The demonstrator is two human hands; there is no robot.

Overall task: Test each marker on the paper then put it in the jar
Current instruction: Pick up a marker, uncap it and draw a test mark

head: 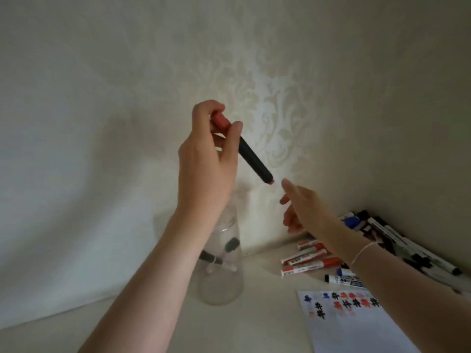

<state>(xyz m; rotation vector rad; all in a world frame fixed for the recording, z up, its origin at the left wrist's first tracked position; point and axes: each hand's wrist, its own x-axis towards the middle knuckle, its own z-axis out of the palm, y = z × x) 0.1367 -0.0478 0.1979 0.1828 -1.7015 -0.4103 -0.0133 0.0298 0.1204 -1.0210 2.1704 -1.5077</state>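
1. The left hand (pixel 206 159) pinches a marker (pixel 251 154) at its red cap end, thumb on the near side and curled fingers behind it. The barrel is smooth, dark and cylindrical, slanting down to the right, with a small reddish end pointing toward the right hand.

2. The marker is held in the air above the jar (pixel 220 266), touching neither jar nor paper.

3. The left forearm rises steeply from the lower left, wrist bent so the hand sits over the jar's mouth.

4. The right hand (pixel 299 207) holds nothing; its fingers are loosely extended, the index fingertip just beside the marker's lower end but apart from it. A thin bracelet (pixel 363 252) circles the right wrist.

5. The jar is clear glass, tall and round, standing upright on the pale table (pixel 153 327). Inside lie at least two markers, with dark caps and white barrels, tilted against the wall.

6. To the right, a loose pile of markers (pixel 377 240) rests on the table near the wall: four red-capped ones side by side, at least two blue-capped, and several black-and-white ones whose number I cannot tell.

7. The white paper (pixel 356 329) lies flat at lower right, bearing black, red and blue test scribbles along its top edge.

8. Behind stands wallpaper (pixel 267 98) with a pale embossed floral pattern.
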